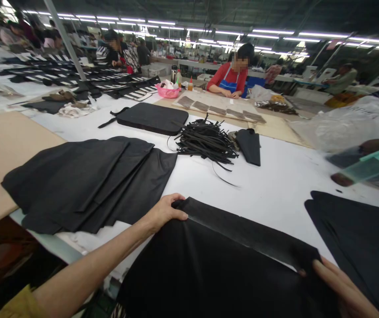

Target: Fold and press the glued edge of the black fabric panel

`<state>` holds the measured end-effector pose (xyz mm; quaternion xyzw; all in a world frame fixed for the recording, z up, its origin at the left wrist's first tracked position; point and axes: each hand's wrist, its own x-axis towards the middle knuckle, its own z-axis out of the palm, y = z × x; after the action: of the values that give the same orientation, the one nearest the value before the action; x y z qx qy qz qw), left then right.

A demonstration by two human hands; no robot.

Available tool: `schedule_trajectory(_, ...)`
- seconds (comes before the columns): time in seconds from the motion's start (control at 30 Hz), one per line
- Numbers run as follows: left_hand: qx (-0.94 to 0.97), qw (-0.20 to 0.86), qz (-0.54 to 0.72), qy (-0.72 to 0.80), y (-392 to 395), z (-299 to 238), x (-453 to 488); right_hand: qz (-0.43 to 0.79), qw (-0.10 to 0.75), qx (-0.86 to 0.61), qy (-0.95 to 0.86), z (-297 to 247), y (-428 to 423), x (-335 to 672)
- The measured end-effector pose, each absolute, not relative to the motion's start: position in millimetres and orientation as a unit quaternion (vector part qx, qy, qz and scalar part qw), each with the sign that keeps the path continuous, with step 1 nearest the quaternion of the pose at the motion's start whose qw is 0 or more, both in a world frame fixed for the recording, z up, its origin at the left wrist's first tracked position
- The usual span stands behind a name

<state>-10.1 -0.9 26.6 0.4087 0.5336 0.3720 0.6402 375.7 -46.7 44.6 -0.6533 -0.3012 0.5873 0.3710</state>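
A large black leather-like panel (222, 269) lies in front of me, its near part hanging over the table edge. Along its far side runs a folded-over strip (242, 227), with a thin pale line showing beneath it. My left hand (169, 210) pinches the strip's left end, thumb on top. At the right end, my right hand (338, 278) grips the corner, its fingers partly hidden and slightly blurred. To the left, several black panels (86, 181) are fanned out in a stack. More black pieces (358, 238) lie on the right.
Beyond the panel are a bundle of black strips (207, 141), a black padded rectangle (152, 117) and a small black piece (249, 145) on the white tabletop (275, 176). A turquoise-lidded container (374, 163) and plastic bag (348, 123) stand right. A person in red (232, 75) sits across.
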Motion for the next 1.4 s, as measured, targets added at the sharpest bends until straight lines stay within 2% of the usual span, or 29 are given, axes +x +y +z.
schedule_trajectory(0.23, 0.457, 0.582, 0.352, 0.573, 20.0, 9.0, -15.5, 0.63, 0.359, -0.619, -0.301, 33.9, -19.3, 342.5)
schedule_trajectory(0.47, 0.595, 0.322, 0.36, 0.642, 9.1, 23.4, -23.0, 0.645, 0.348, -0.599, -0.322, 37.8, -21.4, 338.4)
schedule_trajectory(0.6, 0.755, 0.169, 0.185, 0.605, -20.3, 31.8, -13.8, 0.639, 0.317, -0.595, -0.371, 38.4, -20.2, 339.1)
schedule_trajectory(0.7, 0.813, 0.118, 0.067, 0.566, -40.2, 26.9, -8.0, 0.636, 0.307, -0.593, -0.388, 35.3, -20.5, 342.5)
schedule_trajectory(0.93, 0.825, 0.032, -0.022, 0.564, -49.0, 0.7, -3.8, 0.662, 0.297, -0.566, -0.391, 22.2, -18.4, 360.7)
schedule_trajectory(1.03, 0.822, 0.014, -0.027, 0.569, -48.1, -1.6, -4.0, 0.56, 0.28, -0.618, -0.476, 17.9, -15.5, 368.4)
schedule_trajectory(1.17, 0.828, -0.019, -0.021, 0.56, -46.4, -7.6, -7.1, 0.235, 0.232, -0.745, -0.58, 17.0, -17.7, 376.2)
schedule_trajectory(1.23, 0.831, -0.037, -0.012, 0.556, -45.5, -12.3, -9.1, 0.119, 0.224, -0.776, -0.577, 17.5, -23.5, 377.0)
schedule_trajectory(1.3, 0.832, -0.05, -0.002, 0.552, -45.4, -15.3, -10.6, 0.078, 0.214, -0.78, -0.582, 16.9, -31.3, 374.2)
schedule_trajectory(1.4, 0.836, -0.054, 0.009, 0.546, -46.0, -15.8, -12.4, 0.131, 0.195, -0.77, -0.593, 11.6, -40.1, 364.9)
